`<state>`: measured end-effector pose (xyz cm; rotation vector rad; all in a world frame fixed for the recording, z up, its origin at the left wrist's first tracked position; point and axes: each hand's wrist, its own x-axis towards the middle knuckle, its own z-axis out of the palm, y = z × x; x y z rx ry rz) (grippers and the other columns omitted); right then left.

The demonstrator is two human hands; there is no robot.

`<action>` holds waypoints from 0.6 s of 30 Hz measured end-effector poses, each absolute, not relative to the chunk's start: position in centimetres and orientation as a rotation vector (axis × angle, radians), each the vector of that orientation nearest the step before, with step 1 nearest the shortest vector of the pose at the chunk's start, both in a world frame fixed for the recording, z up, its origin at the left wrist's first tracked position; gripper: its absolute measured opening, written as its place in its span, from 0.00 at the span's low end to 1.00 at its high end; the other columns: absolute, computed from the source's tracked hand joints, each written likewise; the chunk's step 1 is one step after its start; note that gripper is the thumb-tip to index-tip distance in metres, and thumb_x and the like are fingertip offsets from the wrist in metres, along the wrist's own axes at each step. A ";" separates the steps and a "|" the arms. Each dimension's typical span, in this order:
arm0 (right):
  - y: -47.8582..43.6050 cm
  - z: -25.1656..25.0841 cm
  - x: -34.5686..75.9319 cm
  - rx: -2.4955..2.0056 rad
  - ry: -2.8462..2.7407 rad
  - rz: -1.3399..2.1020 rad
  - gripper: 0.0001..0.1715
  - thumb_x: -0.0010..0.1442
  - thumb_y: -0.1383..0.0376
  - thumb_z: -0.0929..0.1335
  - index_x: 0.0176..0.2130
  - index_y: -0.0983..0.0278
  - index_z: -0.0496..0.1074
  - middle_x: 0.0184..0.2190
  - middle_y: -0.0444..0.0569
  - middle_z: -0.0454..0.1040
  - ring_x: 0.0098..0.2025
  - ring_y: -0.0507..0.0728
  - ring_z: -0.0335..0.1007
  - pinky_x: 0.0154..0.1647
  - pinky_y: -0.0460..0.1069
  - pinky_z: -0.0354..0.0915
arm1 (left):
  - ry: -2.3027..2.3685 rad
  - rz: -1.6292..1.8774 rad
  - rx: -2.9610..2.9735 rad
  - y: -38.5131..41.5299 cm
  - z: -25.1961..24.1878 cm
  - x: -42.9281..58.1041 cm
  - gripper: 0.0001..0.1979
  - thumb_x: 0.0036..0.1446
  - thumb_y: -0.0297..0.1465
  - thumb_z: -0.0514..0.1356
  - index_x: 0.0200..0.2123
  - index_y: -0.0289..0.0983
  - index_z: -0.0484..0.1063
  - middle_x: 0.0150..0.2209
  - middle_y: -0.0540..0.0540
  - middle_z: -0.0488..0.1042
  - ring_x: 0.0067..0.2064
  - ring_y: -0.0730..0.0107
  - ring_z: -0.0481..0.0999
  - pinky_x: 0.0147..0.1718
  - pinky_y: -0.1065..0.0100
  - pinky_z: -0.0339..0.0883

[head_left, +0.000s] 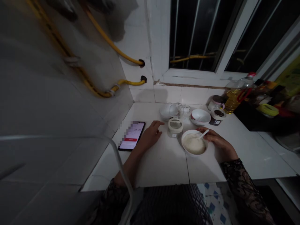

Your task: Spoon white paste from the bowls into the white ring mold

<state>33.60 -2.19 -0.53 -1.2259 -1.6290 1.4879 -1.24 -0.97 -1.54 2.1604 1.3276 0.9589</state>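
Note:
On the white counter stands a white bowl filled with white flour or powder. My right hand rests at its right rim, fingers closed on a white spoon that dips into the bowl. My left hand lies on the counter with its fingers stretched out, holding nothing, between a lit phone on its left and a small pale jar on its right.
Behind stand a glass bowl, a glass cup, another white bowl, two small jars, an oil bottle and more bottles. A dark stove lies right. Yellow pipes run along the left wall.

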 end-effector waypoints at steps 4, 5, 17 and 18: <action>-2.2 -0.5 33.2 -1.254 -1.607 1.446 0.33 0.44 0.61 0.70 0.51 0.60 0.69 0.48 0.49 0.74 0.44 0.63 0.70 0.35 0.52 0.65 | 1.370 0.936 2.210 -1.5 -0.9 -1.0 0.13 0.53 0.26 0.55 0.43 0.38 0.69 0.49 0.43 0.68 0.27 0.74 0.73 0.33 0.67 0.68; -2.2 -0.5 33.1 -1.256 -1.604 1.429 0.33 0.43 0.61 0.70 0.51 0.60 0.68 0.48 0.50 0.75 0.44 0.63 0.70 0.34 0.51 0.65 | 1.372 0.884 2.237 -1.7 -0.6 -0.9 0.10 0.54 0.28 0.55 0.40 0.37 0.71 0.46 0.44 0.70 0.27 0.74 0.73 0.33 0.67 0.67; -1.9 -0.7 33.0 -1.297 -1.602 1.328 0.31 0.43 0.60 0.70 0.49 0.60 0.70 0.40 0.49 0.77 0.32 0.59 0.69 0.25 0.48 0.60 | 0.815 0.782 2.705 -4.9 -1.7 2.5 0.15 0.60 0.36 0.55 0.48 0.38 0.70 0.40 0.44 0.76 0.31 0.69 0.77 0.30 0.70 0.69; -1.9 -0.7 33.0 -1.298 -1.602 1.328 0.30 0.43 0.60 0.70 0.48 0.60 0.71 0.40 0.49 0.77 0.32 0.58 0.68 0.24 0.48 0.60 | 0.794 0.814 2.764 -5.2 -2.1 2.9 0.15 0.61 0.36 0.54 0.49 0.37 0.69 0.41 0.42 0.76 0.34 0.67 0.78 0.30 0.69 0.69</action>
